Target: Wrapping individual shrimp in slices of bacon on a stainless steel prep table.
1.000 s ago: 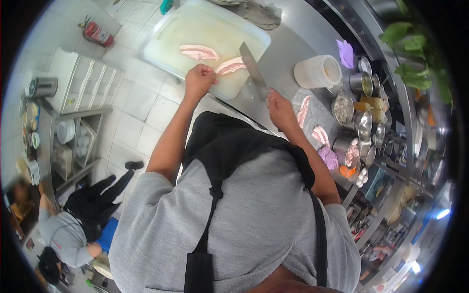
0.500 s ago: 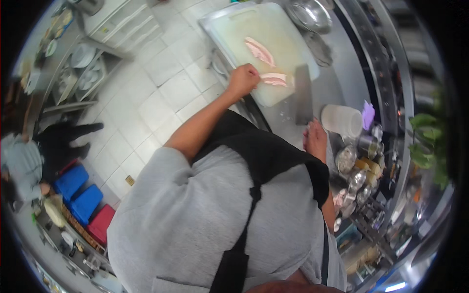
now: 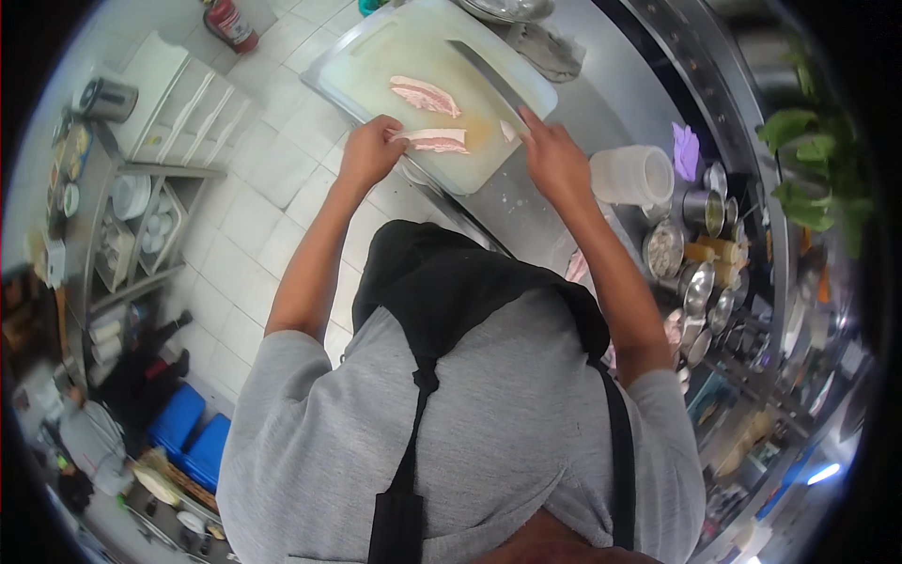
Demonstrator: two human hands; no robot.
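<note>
On the pale cutting board (image 3: 404,47) lie two strips of raw meat, pink with white fat along one edge. The thumb and fingers of my left hand (image 3: 374,146) pinch the left end of the nearer meat strip (image 3: 440,141). Just beyond it rests the farther strip (image 3: 423,96), touched by neither hand. My right hand (image 3: 556,155) is closed round the handle of a large knife (image 3: 490,73). Its blade slants far and left over the board, apart from both strips. A small pale scrap (image 3: 508,132) sits close to the knife's handle end.
A grey cloth (image 3: 547,53) lies right of the board. Farther right stand a translucent tub (image 3: 629,176), a purple cloth (image 3: 686,150) and several metal bowls and pots. Green leaves (image 3: 799,155) hang at the far right. Another person (image 3: 94,442) is at far left.
My right hand has come up beside the board. The knife has swung so its blade slants left above the board. My left hand stays at the nearer strip; the whole view has shifted.
</note>
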